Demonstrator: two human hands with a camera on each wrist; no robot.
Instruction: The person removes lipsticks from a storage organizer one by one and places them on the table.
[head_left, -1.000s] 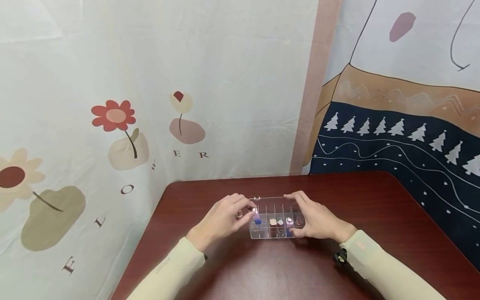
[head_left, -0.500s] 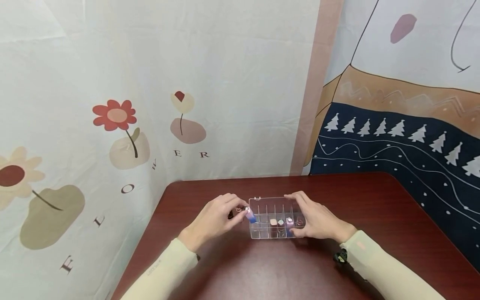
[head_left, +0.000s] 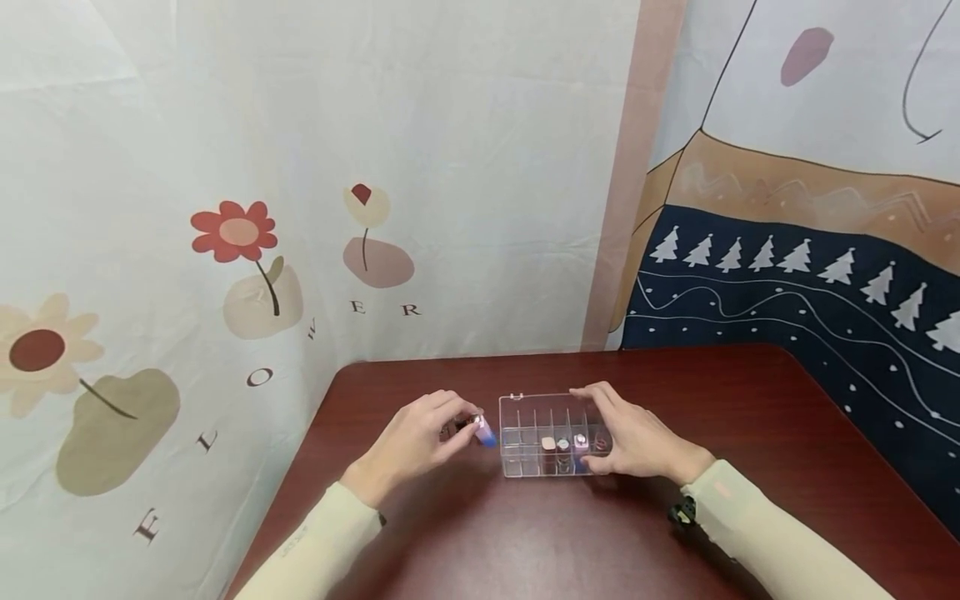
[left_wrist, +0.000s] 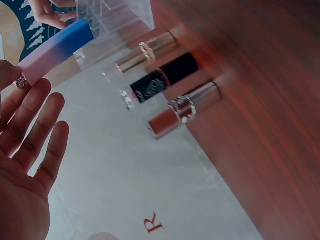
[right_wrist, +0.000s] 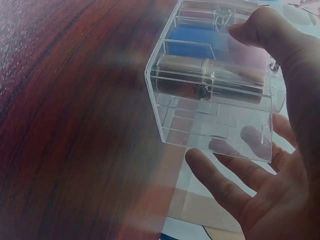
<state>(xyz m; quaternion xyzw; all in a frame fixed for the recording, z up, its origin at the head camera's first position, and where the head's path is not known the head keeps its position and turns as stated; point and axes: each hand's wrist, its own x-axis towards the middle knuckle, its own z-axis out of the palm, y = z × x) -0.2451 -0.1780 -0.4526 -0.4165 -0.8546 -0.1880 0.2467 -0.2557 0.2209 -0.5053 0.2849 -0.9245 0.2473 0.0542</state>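
Pale flower-printed cloth [head_left: 487, 167] hangs behind the red-brown table [head_left: 547, 542]. Navy tree-patterned fabric [head_left: 825, 317], perhaps separate, hangs beyond its far right corner.

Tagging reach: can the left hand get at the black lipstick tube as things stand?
Probably not immediately: the left hand pinches the pink-and-blue lipstick tube, though nothing appears to cover the black lipstick tube.

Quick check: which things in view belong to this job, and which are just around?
Likely the job:
pink-and-blue lipstick, pinched by the left hand
clear divided organizer, held by the right hand
lipsticks inside it
gold lipstick, black lipstick, silver lipstick on the table

Just around:
flower-print cloth
tree-print cloth
black wrist strap
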